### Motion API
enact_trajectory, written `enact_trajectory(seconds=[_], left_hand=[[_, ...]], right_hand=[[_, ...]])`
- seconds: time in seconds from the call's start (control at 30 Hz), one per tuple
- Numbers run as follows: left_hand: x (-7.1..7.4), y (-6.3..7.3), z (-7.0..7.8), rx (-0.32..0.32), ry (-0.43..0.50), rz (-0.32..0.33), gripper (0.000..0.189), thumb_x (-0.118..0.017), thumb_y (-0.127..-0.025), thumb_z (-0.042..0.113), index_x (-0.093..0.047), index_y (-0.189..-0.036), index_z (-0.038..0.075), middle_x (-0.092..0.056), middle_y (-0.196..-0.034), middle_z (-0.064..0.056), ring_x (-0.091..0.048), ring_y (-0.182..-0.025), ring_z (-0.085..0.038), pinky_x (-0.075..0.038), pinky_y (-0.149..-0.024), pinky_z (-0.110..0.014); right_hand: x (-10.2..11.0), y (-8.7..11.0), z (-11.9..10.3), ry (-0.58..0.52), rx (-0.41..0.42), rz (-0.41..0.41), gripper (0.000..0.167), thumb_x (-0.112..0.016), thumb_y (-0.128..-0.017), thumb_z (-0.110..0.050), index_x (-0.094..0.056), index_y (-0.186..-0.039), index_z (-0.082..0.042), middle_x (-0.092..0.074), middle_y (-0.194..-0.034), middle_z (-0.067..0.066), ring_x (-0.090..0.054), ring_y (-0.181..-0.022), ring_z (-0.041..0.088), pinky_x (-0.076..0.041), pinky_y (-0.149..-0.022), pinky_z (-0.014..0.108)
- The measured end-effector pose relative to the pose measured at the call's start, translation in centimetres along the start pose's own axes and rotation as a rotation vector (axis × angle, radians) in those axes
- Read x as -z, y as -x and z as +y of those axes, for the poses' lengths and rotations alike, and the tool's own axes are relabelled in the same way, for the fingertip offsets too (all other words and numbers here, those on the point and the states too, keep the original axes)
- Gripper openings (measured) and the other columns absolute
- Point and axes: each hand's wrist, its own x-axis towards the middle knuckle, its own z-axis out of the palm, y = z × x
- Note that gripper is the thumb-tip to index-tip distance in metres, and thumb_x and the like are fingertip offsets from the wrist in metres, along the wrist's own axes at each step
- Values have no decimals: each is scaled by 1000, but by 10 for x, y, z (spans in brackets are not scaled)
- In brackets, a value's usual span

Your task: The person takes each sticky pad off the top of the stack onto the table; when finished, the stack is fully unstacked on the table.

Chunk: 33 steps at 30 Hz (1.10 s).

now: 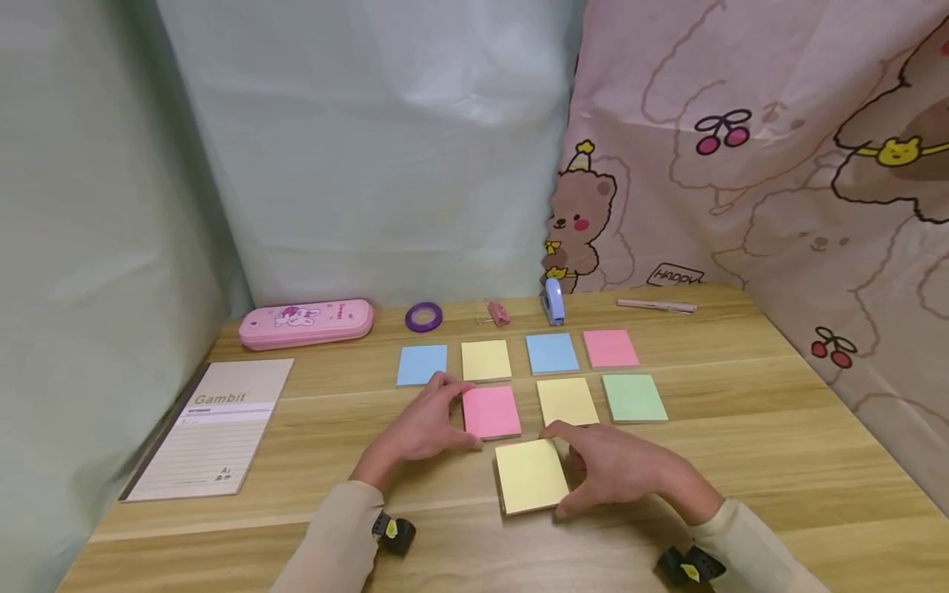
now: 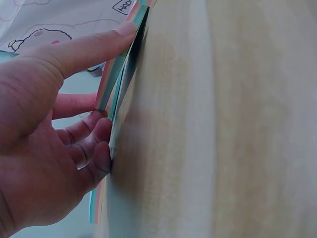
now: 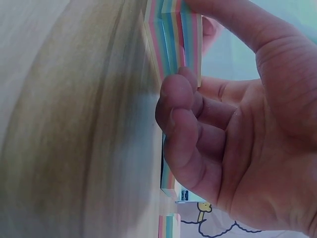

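Near the middle of the table, my left hand (image 1: 424, 426) pinches a pink sticky note pad (image 1: 492, 412) between thumb and index finger. In the left wrist view that pad's striped edge (image 2: 110, 79) tilts a little off the wood. My right hand (image 1: 621, 467) grips a yellow sticky note pad (image 1: 530, 478) by its right side, in front of the others. Its layered edge (image 3: 192, 47) shows between thumb and fingers in the right wrist view. Just behind it lies another yellow pad (image 1: 567, 399), partly covered by my right fingers. A green pad (image 1: 634, 398) lies to its right.
Behind lie a blue pad (image 1: 423, 364), a yellow pad (image 1: 486, 360), a second blue pad (image 1: 552, 352) and a pink pad (image 1: 610, 347). A pencil case (image 1: 306, 323), tape roll (image 1: 423, 316), binder clip (image 1: 498, 313), stapler (image 1: 553, 302) and pen (image 1: 656, 305) line the back. A notebook (image 1: 211, 428) lies left.
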Motion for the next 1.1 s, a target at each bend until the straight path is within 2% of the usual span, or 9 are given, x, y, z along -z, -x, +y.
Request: enact_trajectory(seconds=[0.17,0.5,0.73,0.83,0.93,1.1], left_hand=[[-1,-1,1,10,-11,12,93,-99,-71,28,-56,-150,2,-50,-136,-10,-55,-120,-25,-47,-113,-49],[-4,-2,0,7,-12,37,93,-99,-71,29,-54,-148,6,-53,-143,-15,-54,-135,-34,-44,-118,-54],[2,8,3,28,-7,60,89,-97,-73,27,-54,-149,8,-55,-137,-12,-56,-111,-24,-52,-102,-48],[5,17,9,10,-30,34,82,-95,-77,27,-57,-147,7,-56,-136,-12,-57,-112,-23,-52,-102,-48],[5,28,21,-36,-60,-29,79,-93,-80,32,-59,-145,5,-57,-133,-12,-59,-112,-25,-52,-104,-51],[-3,44,45,-105,-110,-139,89,-92,-77,47,-57,-147,6,-57,-130,-8,-59,-112,-23,-53,-102,-49]], right_hand=[[-1,0,2,-3,9,0,79,-91,-76,-43,-53,-141,-18,-50,-66,-14,-41,-60,0,-36,-56,22],[-2,0,1,-1,-5,0,81,-92,-75,-42,-53,-142,-18,-51,-68,-13,-42,-62,1,-37,-57,23],[-1,-1,0,-9,1,-1,78,-92,-75,-39,-53,-140,-19,-50,-67,-13,-42,-62,1,-36,-56,23],[-1,-1,-1,-6,4,0,78,-92,-75,-39,-54,-140,-18,-50,-67,-13,-41,-62,1,-35,-57,22],[-1,-1,-1,2,5,4,78,-92,-75,-40,-54,-139,-18,-50,-67,-13,-42,-63,1,-36,-57,23],[-2,-1,-2,12,9,10,77,-93,-75,-41,-54,-138,-19,-51,-68,-13,-43,-63,1,-38,-57,23]])
